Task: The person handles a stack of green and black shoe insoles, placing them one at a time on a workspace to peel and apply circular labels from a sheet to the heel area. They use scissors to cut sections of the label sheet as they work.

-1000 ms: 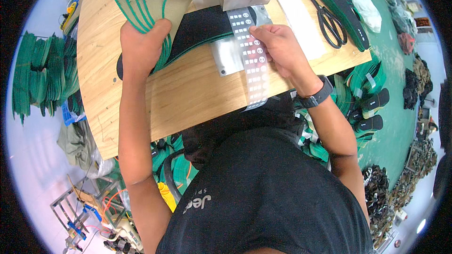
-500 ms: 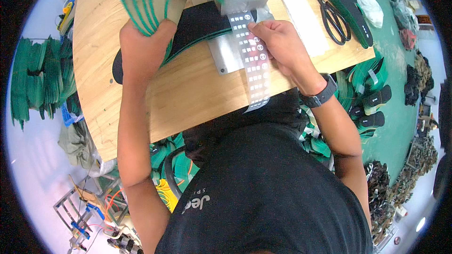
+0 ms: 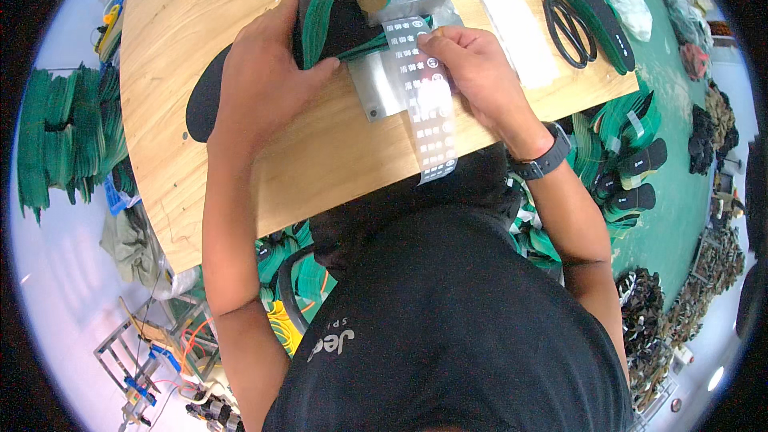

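Observation:
My left hand (image 3: 260,80) is wrapped round a bundle of black and green insoles (image 3: 324,12), its thumb across their lower end. Under that wrist another black insole (image 3: 206,100) lies on the wooden table and pokes out to the left. My right hand (image 3: 472,68) pinches the edge of a clear strip of white-printed labels (image 3: 432,116) between thumb and forefinger. The strip runs from a metal press (image 3: 412,4) over its silvery plate (image 3: 376,88) and hangs past the table's near edge. A green-edged insole end reaches in under the press, partly hidden by the strip.
Black scissors (image 3: 564,28) lie on the table (image 3: 320,148) at right, between a white strip (image 3: 512,24) and a long black-green stack (image 3: 580,8). Bundled insoles (image 3: 632,184) sit on the floor at right. More green sheets (image 3: 68,136) are piled at far left.
The fanned insoles in my left hand have shifted right and now stand closer together beside the press. My left hand has turned, its thumb now reaching right. My right hand has barely moved.

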Available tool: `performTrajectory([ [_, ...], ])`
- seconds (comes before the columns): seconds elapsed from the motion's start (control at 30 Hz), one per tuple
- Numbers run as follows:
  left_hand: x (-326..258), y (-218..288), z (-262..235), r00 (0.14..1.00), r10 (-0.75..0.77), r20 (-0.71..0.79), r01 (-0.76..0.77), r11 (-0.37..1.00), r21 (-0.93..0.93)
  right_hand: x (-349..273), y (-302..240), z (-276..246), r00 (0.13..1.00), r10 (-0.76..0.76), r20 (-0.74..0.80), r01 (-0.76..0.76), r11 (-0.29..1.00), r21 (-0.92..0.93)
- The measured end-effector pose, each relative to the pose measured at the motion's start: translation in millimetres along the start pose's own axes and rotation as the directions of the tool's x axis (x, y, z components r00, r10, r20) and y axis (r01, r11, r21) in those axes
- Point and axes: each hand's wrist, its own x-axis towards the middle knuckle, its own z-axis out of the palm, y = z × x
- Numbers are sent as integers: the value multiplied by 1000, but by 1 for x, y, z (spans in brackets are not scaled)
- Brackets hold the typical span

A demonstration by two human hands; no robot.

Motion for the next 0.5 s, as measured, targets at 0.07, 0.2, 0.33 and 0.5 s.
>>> performTrajectory([
  [0.07, -1, 1, -3, 1000, -24, -6, 24, 999, 23, -3, 6, -4, 999, -3, -34, 5, 999, 54],
  [0.2, -3, -2, -4, 987, -162, 19, 160, 984, 80, -13, 6, -11, 976, 60, -210, 21, 931, 365],
  [0.33, -1, -1, -9, 962, -257, -96, 233, 951, -204, -8, -2, -8, 988, 85, -129, -19, 897, 442],
  [0.5, -5, -15, -18, 904, -364, -222, 227, 851, -474, 2, -10, 9, 992, 128, 14, -128, 987, 96],
])
